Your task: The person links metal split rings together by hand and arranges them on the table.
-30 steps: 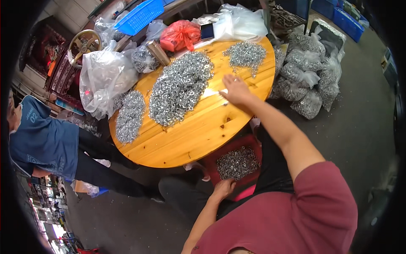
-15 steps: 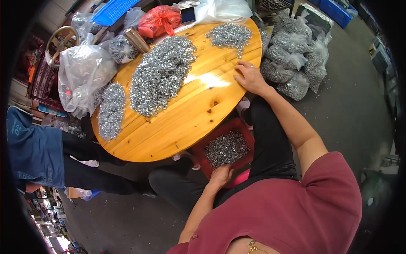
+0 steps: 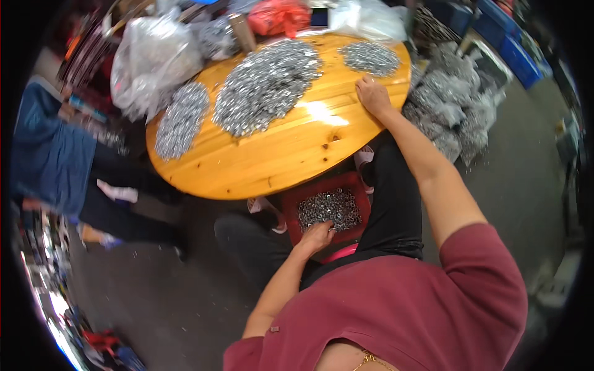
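Observation:
My left hand [image 3: 317, 237] reaches over the near side of a red tub [image 3: 289, 204] on the floor between my legs. Its bent fingers are held together at the edge of the small metal rings [image 3: 328, 210] in the tub; what they grip is hidden. On the wooden table [image 3: 272, 161], my right hand [image 3: 373, 96] rests near the right edge with its fingers curled inward, and I cannot make out anything in them. A small heap of silvery metal rings [image 3: 371, 59] lies just beyond that hand. To its left is a larger heap [image 3: 269, 86] of the same kind.
A third heap [image 3: 182, 120] lies at the table's left end. Clear plastic bags [image 3: 154, 62] and a red bag [image 3: 278, 17] crowd the far side. Filled bags [image 3: 455, 99] are piled on the floor at right. Another person [image 3: 52, 151] stands at left.
The view has shifted, and the table sits higher in it. My right hand's fingers, stretched out before, are now curled. My left hand stays at the tub.

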The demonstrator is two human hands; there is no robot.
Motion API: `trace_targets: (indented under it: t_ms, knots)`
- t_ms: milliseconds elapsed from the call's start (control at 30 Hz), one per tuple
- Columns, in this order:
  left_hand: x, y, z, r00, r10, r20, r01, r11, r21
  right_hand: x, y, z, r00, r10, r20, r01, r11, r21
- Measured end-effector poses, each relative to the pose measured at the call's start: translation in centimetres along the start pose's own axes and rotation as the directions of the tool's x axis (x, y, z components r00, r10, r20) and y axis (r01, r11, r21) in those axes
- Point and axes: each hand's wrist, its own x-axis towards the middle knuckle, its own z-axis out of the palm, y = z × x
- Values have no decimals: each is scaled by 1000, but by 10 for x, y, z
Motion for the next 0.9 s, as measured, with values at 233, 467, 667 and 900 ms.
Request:
trace_targets:
  t_ms: [233, 467, 667, 900]
  knots:
    - [-7, 21, -13, 981, 189, -30, -192, 972, -135, -48, -135, -55, 997, -81, -3, 73, 881, 467]
    - [-144, 258, -234, 583, 770, -258, -741, 635, 219, -47, -116, -56, 989, 51, 139, -125, 787, 604]
    - [-139, 288, -215, 506, 804, -313, -851, 523, -34, -46, -136, -53, 995, 43, 90, -92, 748, 657]
    - [-39, 480, -14, 538, 684, -492, -832, 525, -179, -44, -126, -46, 992, -28, 126, -66, 726, 684]
